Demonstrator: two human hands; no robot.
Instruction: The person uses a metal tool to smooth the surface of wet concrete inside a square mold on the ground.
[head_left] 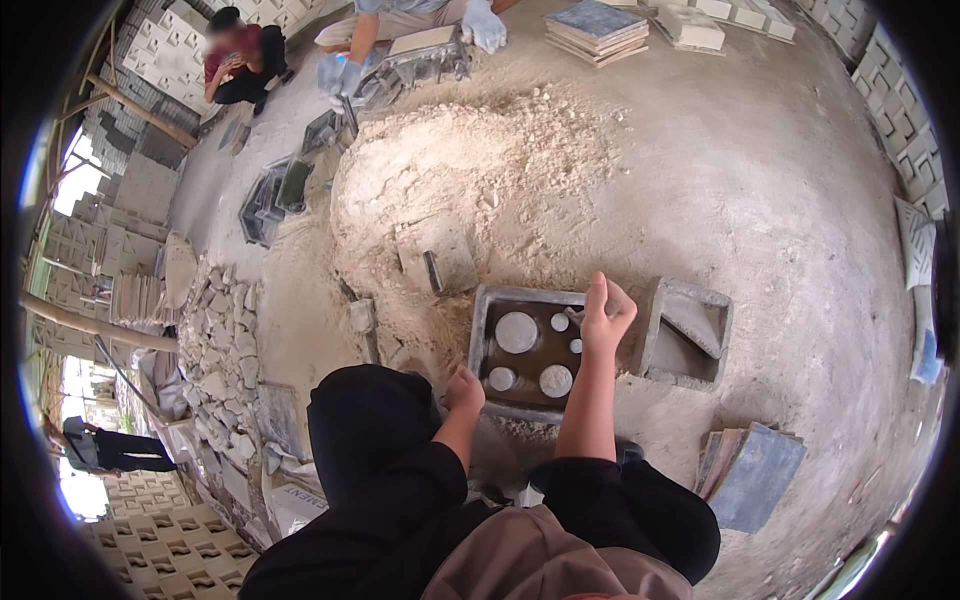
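A square grey mould point(479, 335) lies on the floor in front of me, with a dark brown bed inside. Several round pale discs stand up from that bed; the biggest disc point(516, 332) is at its upper left. My right hand point(607, 313) is closed at the mould's far right corner, thumb on top. A small dark bit shows beside its fingers, too little to name. Beside the mould's left wall, toward me, my left hand point(463, 391) is closed as well. Whatever its curled fingers grip, if anything, is hidden.
Right of the mould sits a second tray point(652, 335) with a slanted plate inside. Flat tiles point(757, 480) lie at the near right. A heap of pale powder point(430, 165) spreads beyond. Broken chunks point(220, 340) lie left. A gloved person point(485, 25) works at the far side.
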